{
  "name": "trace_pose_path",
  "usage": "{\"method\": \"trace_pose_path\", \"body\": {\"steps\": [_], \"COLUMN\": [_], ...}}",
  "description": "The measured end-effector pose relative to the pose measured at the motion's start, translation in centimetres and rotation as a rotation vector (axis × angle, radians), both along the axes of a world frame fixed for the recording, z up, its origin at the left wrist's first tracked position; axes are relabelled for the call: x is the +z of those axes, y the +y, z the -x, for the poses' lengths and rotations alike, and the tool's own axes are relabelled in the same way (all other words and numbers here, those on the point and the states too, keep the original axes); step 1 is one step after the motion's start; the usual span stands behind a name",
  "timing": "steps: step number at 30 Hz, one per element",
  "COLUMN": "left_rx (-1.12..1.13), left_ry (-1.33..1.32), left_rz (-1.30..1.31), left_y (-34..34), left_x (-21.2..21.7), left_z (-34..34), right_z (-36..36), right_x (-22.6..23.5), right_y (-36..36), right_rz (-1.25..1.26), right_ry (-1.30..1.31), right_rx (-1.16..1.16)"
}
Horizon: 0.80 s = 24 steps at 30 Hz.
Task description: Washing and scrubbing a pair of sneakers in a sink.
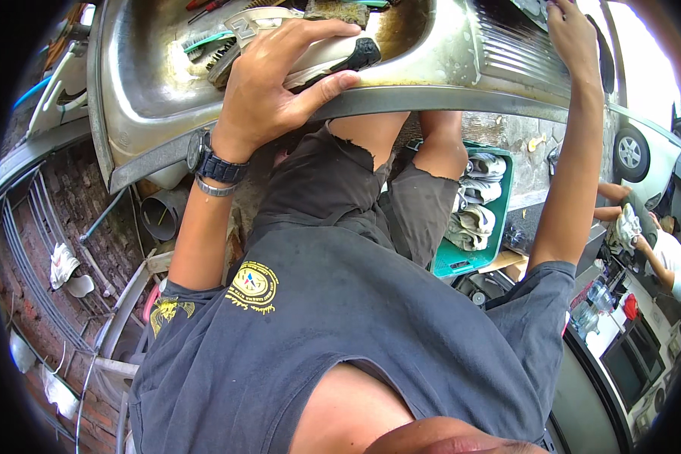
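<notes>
My left hand, with a dark watch on its wrist, is wrapped over a beige sneaker with a black heel. The sneaker lies at the near edge of a metal sink. Beside it in the basin are a turquoise-handled brush, a tool with a red handle and a worn yellowish block. At the top right my right hand has its fingers closed over the ribbed drainboard. A dark item shows by its fingertips, cut off by the frame edge; its kind is unclear.
Below the sink, to the right of my legs, a green crate holds several shoes. Another person crouches at the far right with a light-coloured shoe, near a parked car. Pipes and a white shoe line the brick wall at left.
</notes>
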<state>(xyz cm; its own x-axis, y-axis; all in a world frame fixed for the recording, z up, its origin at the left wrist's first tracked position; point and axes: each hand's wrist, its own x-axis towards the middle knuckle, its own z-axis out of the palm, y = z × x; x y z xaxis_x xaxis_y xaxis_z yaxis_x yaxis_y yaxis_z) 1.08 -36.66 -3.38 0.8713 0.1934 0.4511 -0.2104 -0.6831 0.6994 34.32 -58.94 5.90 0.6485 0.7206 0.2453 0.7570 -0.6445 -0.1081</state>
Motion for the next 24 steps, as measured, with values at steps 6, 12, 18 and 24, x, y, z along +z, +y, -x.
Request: {"method": "trace_pose_path", "body": {"steps": [6, 12, 18, 24], "left_rx": [0.09, 0.222, 0.204, 0.195], "left_ry": [-0.056, -0.006, 0.004, 0.022], "left_rz": [-0.084, -0.183, -0.14, -0.16], "left_y": [-0.8, -1.9, -2.1, -2.1], "left_x": [0.4, -0.2, -0.5, -0.3], "left_z": [-0.2, 0.2, 0.2, 0.5], "right_z": [1.0, 15.2, 18.6, 18.1], "right_x": [-1.5, -3.4, -5.8, -6.8], "right_y": [0.4, 5.7, 7.5, 6.7], "right_rz": [0.113, -0.413, -0.57, -0.43], "right_ry": [-0.12, -0.184, -0.15, -0.068], "right_rx": [-0.145, 0.105, 0.245, 0.221]}}
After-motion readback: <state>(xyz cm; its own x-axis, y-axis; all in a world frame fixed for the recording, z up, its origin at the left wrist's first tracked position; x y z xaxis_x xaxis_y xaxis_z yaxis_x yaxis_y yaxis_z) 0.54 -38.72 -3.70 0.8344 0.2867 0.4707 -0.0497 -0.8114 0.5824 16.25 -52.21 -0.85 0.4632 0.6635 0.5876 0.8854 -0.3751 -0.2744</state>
